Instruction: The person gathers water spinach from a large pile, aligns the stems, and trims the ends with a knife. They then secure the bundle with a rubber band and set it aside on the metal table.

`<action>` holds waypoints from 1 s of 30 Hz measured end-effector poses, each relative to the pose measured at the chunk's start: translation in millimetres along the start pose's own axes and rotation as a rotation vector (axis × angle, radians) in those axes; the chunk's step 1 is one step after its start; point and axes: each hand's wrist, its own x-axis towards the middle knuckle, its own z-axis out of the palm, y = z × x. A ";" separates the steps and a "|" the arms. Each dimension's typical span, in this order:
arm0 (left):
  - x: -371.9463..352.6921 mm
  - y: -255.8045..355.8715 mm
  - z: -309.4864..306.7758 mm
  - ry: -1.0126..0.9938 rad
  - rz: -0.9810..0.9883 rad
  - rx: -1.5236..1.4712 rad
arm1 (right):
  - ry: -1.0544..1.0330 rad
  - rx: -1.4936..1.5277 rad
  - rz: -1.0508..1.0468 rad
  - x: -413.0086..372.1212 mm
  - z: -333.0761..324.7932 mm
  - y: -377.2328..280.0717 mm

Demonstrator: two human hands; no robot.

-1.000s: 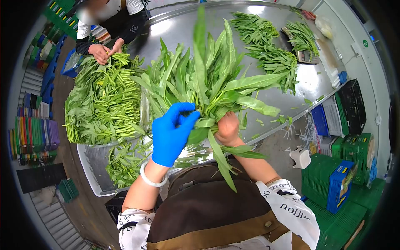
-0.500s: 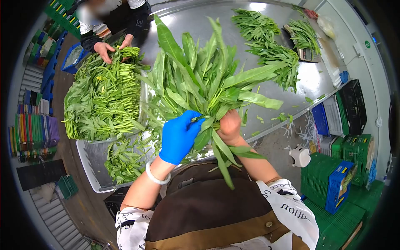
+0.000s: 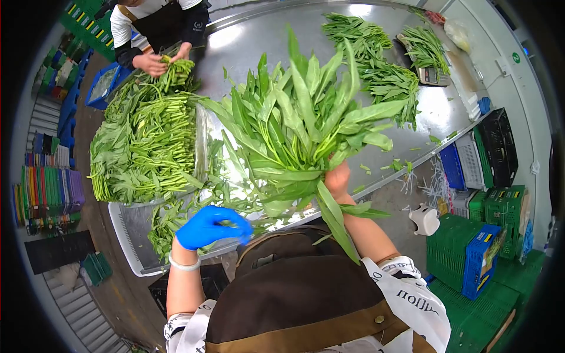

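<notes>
A bunch of water spinach (image 3: pixel 294 129), with long narrow leaves fanned out, stands in front of me. My right hand (image 3: pixel 336 179) is closed around its lower stems, which the leaves partly hide. Some leaves hang below that hand. My left hand (image 3: pixel 215 228), in a blue glove, is away from the bunch, low and to the left, over the edge of a white tub (image 3: pixel 130 247). Its thumb and fingers curve together in a pinch; the tips are blurred, and I cannot make out anything between them. Loose leaves (image 3: pixel 165 226) lie in the tub near it.
At the upper left a co-worker's hands (image 3: pixel 156 65) hold greens over a large stack of bunches (image 3: pixel 147 141). More bunches (image 3: pixel 388 82) and a scale (image 3: pixel 434 76) are on the metal table (image 3: pixel 259 38). Green crates (image 3: pixel 450 247) stand to the right.
My left hand has left the bunch's stems and moved down and left. The bunch has tilted and shifted slightly right in my right hand. The co-worker's hands have closed on some greens.
</notes>
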 end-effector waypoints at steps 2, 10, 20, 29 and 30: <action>7.4 -30.5 9.5 0.207 -0.104 0.628 | -0.003 0.012 0.022 0.8 -4.2 1.1; 28.3 37.0 29.0 1.031 0.522 0.412 | -0.071 0.294 0.417 -17.3 -2.2 -4.9; 56.3 47.8 54.7 0.552 0.667 1.071 | -0.023 0.133 0.168 1.7 -15.9 -24.6; 50.4 55.3 35.0 0.787 0.455 -0.011 | 0.035 0.406 0.560 -18.2 3.4 -27.6; 52.0 60.3 26.4 0.834 0.444 -0.109 | 0.024 0.404 0.531 -15.1 2.1 -29.0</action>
